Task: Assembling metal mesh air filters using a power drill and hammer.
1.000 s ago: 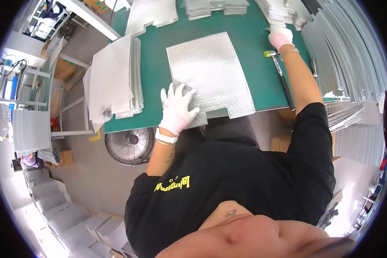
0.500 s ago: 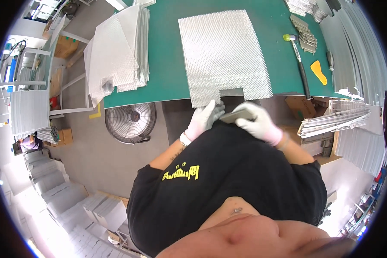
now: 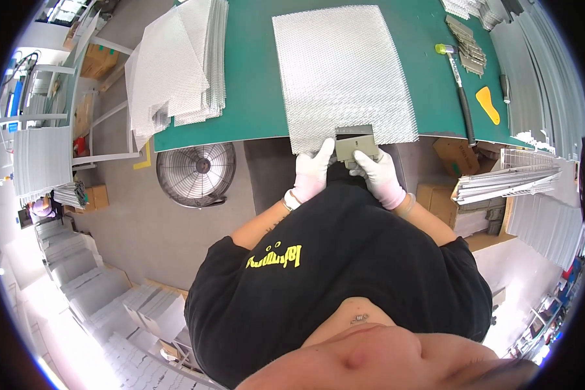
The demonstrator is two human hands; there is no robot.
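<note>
— Mesh sheet, where is it?
— Flat on the green table, its near edge overhanging toward the person.
— And the hands?
— Left hand and right hand, both in white gloves, pinch a small grey metal piece at that edge, fingers curled closed on it.
— Anything nearby?
— A mallet lies to the right.

Both gloved hands meet close in front of the torso: left hand and right hand side by side, fingers curled, bare forearms bent inward.
</note>
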